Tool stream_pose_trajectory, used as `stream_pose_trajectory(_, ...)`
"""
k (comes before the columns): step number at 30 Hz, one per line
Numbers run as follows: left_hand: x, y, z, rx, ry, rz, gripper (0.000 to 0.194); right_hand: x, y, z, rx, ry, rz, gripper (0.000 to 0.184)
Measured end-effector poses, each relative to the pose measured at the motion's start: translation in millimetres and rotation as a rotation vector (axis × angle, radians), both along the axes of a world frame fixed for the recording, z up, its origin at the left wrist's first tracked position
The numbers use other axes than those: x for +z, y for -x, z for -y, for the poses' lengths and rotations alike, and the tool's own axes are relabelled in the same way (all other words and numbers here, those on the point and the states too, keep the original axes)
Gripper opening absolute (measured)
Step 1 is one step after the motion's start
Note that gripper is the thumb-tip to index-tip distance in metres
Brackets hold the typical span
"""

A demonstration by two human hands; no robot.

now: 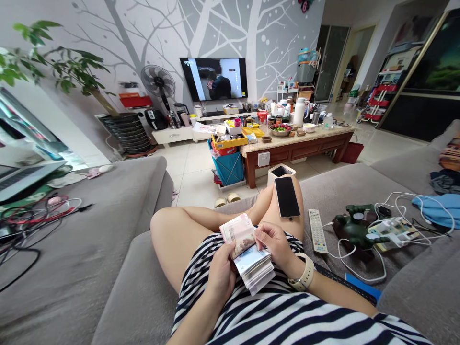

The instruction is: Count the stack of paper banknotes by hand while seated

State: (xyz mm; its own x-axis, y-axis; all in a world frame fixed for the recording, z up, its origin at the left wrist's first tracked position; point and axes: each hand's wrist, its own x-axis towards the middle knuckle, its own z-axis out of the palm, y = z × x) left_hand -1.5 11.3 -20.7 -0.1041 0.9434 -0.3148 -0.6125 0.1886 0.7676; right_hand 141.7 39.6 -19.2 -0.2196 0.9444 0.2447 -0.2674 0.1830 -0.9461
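A thick stack of banknotes [252, 265] rests on my lap over the striped clothing. My left hand [222, 268] is wrapped round the stack's left side, thumb on top. With fingers pinched, my right hand [272, 242] holds the right edge of a pinkish note [237, 233] that is folded up from the stack. Bluish notes lie just beneath it, and the stack's loose ends fan toward me. A watch with a pale strap [304, 272] is on my right wrist. On my right knee lies a phone [286, 196] with a dark screen.
To the right on the grey sofa are a remote control [317, 231], a dark green device [354, 227] and white cables. Black and red cables [39, 215] and a laptop [25, 179] lie at left. Ahead stands a crowded coffee table [298, 140], with a blue bin [229, 168] beside it.
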Motion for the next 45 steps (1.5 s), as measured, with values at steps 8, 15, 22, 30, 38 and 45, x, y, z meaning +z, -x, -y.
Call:
stream_pose_trajectory(8, -3.0, 2, 1, -0.059, -0.008, 0.023, 0.03, -13.4, 1, -9, -0.134, 0.075, 0.055, 0.03)
stream_pose_trajectory(15, -4.2, 2, 2, -0.059, -0.001, 0.022, 0.03, -15.0, 2, -10, -0.132, 0.108, 0.067, 0.029)
stream_pose_trajectory(22, -7.1, 2, 0, -0.021, -0.022, 0.007, 0.024, -18.5, 1, -10, -0.13, 0.062, 0.098, 0.027)
stream_pose_trajectory(30, -7.9, 0, -2, 0.017, 0.029, 0.095, 0.017, -10.5, 2, -4, -0.073, 0.046, 0.025, 0.03)
stream_pose_trajectory(38, -9.5, 1, -2, 0.013, 0.005, 0.091, 0.014, -11.2, 2, -5, -0.084, 0.051, 0.031, 0.03)
stream_pose_trajectory(45, -8.8, 0, -1, 0.021, 0.015, 0.098, 0.014, -13.7, 2, -4, -0.096, 0.07, 0.012, 0.025)
